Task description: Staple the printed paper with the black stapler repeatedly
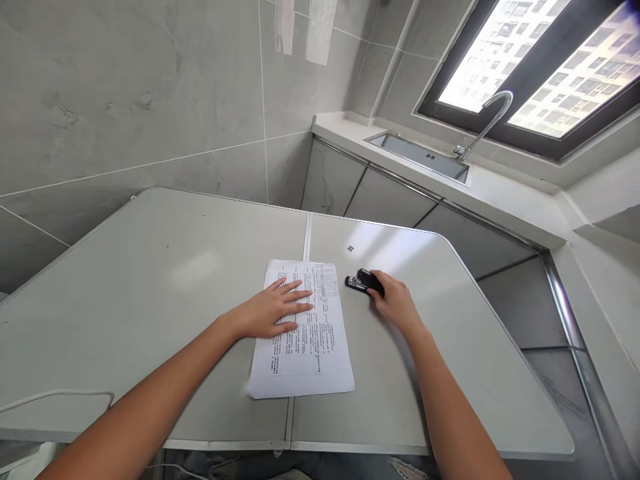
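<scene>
Printed sheets of paper (310, 340) lie across the seam of the light table (225, 233), their text turned sideways. My left hand (273, 310) rests flat on the upper left of the paper, fingers spread. To the right of the sheets, my right hand (395, 300) grips a black stapler (365, 281) by its rear end. The stapler's front points left toward the paper's upper right corner, apart from it. Part of the stapler is hidden by my fingers.
A small dark mark or staples (351, 248) lie beyond the stapler. A white cable (55, 395) crosses the table's left front. Behind stand a counter with a sink (420, 157), a faucet (487, 127) and a window. A grey tiled wall rises at the left.
</scene>
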The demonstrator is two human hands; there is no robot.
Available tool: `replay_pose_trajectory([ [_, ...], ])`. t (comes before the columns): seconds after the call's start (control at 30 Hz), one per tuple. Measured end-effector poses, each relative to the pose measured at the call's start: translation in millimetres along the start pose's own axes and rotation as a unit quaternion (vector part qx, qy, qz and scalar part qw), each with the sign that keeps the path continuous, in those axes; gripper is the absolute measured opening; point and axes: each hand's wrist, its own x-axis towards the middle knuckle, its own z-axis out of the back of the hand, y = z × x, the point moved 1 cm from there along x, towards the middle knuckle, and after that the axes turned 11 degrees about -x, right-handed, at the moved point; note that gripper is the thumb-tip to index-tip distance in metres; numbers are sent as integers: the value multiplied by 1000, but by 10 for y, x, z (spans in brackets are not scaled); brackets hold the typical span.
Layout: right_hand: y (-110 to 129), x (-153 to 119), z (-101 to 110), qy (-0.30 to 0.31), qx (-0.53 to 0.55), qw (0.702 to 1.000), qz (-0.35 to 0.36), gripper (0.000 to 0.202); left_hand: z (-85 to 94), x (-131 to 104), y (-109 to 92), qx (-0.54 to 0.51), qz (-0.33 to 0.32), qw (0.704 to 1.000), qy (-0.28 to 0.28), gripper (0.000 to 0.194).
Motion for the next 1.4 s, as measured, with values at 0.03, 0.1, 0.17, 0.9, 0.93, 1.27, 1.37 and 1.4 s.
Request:
replay_pose_trajectory([
  [0.03, -27, 8, 4, -33, -8, 999, -33, 38, 16, 2, 8, 0, 7, 1000, -18, 46],
  [0.1, 65, 24, 10, -112, -5, 991, -79, 38, 66, 0, 34, 3, 35, 996, -88, 35],
  [0.17, 356, 39, -11, -158, 36, 983, -84, 40, 135, -19, 78, 6, 84, 978, -193, 29],
  [0.9, 720, -462, -245, -26, 128, 991, -1, 42, 342, -248, 592, -342, 183, 796, -465, 20],
  [0.93, 676, -489, -237, -27, 128, 991, -8, 42, 367, -265, 629, -398, 165, 767, -475, 14],
  [1.27, 163, -56, 239, 134, 209, 969, 14, 35, 501, -357, 884, -616, 101, 583, -520, 22],
  [1.37, -331, 164, 191, 2, 191, 975, -117, 50, 478, -345, 890, -615, 101, 587, -517, 24],
  [1.4, -490, 204, 130, -23, 161, 973, -163, 51, 470, -341, 893, -616, 101, 586, -517, 24],
])
